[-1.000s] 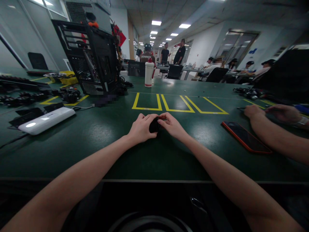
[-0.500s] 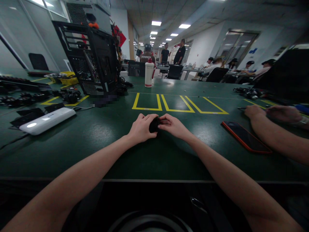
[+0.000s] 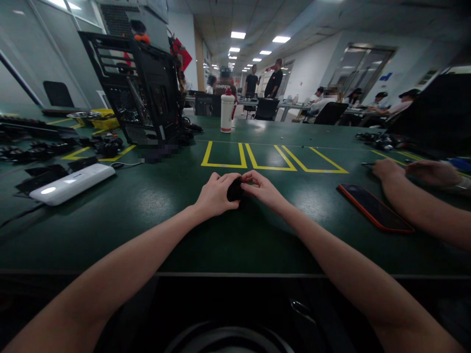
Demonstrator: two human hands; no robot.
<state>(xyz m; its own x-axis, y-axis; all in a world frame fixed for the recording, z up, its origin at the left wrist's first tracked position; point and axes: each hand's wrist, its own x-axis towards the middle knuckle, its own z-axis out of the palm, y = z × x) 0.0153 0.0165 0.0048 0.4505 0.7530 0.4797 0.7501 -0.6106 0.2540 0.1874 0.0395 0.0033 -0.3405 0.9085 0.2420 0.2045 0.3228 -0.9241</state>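
Near the middle of the green table (image 3: 206,250), my left hand (image 3: 218,195) is wrapped round a small black object (image 3: 234,190). Its thumb is below and its fingers curl over the top. My right hand (image 3: 260,190) is at the object's right side, with thumb and fingertips pinched together against its edge. Whether those fingertips hold some small part is too small to tell. Just beyond both hands lie yellow tape outlines (image 3: 222,165) on the table.
A black computer case (image 3: 147,93) stands at the back left, with a white device (image 3: 73,184) nearer. A white bottle (image 3: 227,113) stands behind the tape. At right are an orange-edged phone (image 3: 375,208) and another person's hands (image 3: 390,171).
The fingers of my right hand have shifted slightly upward at the black object's edge. My left hand keeps its hold. The other person's hand at the far right has moved a little.
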